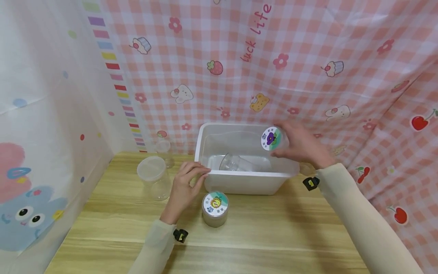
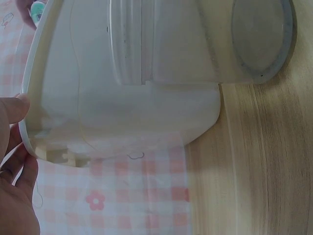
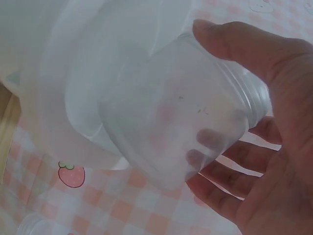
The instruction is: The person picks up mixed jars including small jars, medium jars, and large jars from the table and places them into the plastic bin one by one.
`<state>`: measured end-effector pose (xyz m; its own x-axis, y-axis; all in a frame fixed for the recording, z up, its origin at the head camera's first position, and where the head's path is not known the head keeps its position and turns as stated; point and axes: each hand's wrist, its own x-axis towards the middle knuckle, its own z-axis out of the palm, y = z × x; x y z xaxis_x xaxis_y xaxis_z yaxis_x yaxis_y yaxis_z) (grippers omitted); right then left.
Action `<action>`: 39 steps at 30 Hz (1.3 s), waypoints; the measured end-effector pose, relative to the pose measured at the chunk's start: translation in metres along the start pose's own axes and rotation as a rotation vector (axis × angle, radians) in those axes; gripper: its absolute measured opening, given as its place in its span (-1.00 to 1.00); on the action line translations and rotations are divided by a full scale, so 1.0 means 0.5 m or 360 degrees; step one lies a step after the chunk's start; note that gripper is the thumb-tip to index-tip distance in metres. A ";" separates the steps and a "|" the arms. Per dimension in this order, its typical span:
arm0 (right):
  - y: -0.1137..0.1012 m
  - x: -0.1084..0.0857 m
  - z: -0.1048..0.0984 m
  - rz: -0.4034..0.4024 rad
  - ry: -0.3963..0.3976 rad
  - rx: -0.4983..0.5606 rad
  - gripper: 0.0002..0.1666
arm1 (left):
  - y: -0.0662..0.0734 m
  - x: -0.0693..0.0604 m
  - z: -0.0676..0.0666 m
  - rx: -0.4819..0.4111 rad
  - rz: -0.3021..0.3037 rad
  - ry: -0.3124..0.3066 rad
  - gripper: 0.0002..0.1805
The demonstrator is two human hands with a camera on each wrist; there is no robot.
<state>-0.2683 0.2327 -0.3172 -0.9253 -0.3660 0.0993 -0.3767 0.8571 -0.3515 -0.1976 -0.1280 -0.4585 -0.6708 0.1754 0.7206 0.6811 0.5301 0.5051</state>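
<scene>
My right hand (image 1: pixel 301 146) holds a clear plastic jar (image 3: pixel 171 107) over the right part of a white plastic bin (image 1: pixel 248 184). The jar is tilted, and its lid (image 1: pixel 270 139) bears a purple flower sticker. At the bin's front left corner, my left hand (image 1: pixel 187 184) pinches the rim; thumb and fingers meet the edge in the left wrist view. Inside the bin a clear jar (image 1: pixel 230 163) lies on its side. Just in front of the bin stands another jar (image 1: pixel 215 209), upright, its lid carrying a sunflower sticker.
Left of the bin stands a clear jar (image 1: pixel 154 179) with a frosted lid, and a smaller clear container (image 1: pixel 164 148) is behind it. Partly hidden by my right wrist is a clear object (image 1: pixel 307 169). A checked cloth (image 1: pixel 222 91) hangs behind the wooden table (image 1: pixel 273 236).
</scene>
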 end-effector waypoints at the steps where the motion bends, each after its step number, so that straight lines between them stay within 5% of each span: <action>1: -0.001 0.003 0.002 0.0012 -0.0018 -0.0011 0.18 | 0.000 0.000 0.000 0.0002 0.0004 0.0003 -0.85; 12: -0.002 0.011 0.019 0.0047 -0.0041 -0.0077 0.27 | 0.002 0.000 -0.001 0.0004 0.0011 0.0013 -0.84; 39: 0.066 -0.040 0.015 -0.0013 0.0385 0.0056 0.28 | 0.003 -0.001 0.000 0.0020 0.0014 0.0014 -0.81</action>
<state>-0.2618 0.2656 -0.3378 -0.9075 -0.2716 0.3206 -0.3861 0.8398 -0.3815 -0.1965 -0.1276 -0.4581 -0.6621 0.1731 0.7292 0.6834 0.5387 0.4926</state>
